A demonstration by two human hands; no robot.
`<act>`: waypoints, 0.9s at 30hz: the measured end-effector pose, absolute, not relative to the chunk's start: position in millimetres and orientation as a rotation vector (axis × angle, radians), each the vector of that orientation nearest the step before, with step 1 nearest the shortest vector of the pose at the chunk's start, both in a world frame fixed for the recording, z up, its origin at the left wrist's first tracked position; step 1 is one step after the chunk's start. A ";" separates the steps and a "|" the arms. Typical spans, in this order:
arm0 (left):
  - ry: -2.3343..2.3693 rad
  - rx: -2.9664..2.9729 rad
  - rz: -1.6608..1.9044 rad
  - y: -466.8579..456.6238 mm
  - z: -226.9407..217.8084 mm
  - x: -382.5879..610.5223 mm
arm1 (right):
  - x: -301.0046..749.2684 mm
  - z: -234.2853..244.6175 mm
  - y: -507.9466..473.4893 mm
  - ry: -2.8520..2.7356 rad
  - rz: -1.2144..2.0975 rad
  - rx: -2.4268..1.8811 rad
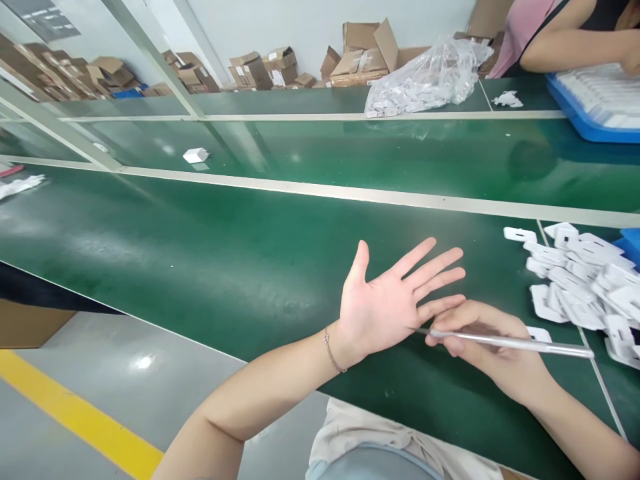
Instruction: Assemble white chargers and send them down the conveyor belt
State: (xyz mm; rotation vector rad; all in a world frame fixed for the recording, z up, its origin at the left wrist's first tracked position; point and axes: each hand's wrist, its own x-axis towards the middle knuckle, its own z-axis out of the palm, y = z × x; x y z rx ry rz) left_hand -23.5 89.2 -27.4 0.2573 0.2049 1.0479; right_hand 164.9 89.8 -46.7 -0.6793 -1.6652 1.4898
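Palm up with fingers spread, my left hand [383, 310] is above the green table and holds nothing. My right hand [493, 343] pinches a slim silver craft knife [515, 343] that looks like a metal pen with a thin pointed tip. That tip reaches the little-finger side of my left palm; whether it touches the skin, I cannot tell. Right of my right hand lies a heap of flat white plastic pieces [580, 273] with slots in them. One such piece [539, 333] is partly hidden behind my right hand.
A white metal rail [320, 190] separates my green table [225, 267] from a green conveyor [310, 153]. On the conveyor sits a small white block [196, 155]. Beyond are a clear plastic bag [425, 80], cardboard boxes [365, 60] and a co-worker's arm [575, 50] over a blue tray [575, 113].
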 end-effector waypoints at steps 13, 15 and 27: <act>0.198 0.275 1.034 89.1 -26.6 -25.9 | 164.6 -51.8 92.8 -1.541 1.362 -0.811; 0.212 0.269 1.038 88.9 -26.6 -25.8 | 164.0 -50.4 92.5 -1.546 1.354 -0.820; 0.248 0.264 1.031 89.0 -24.6 -25.0 | 165.0 -50.7 90.4 -1.553 1.385 -0.823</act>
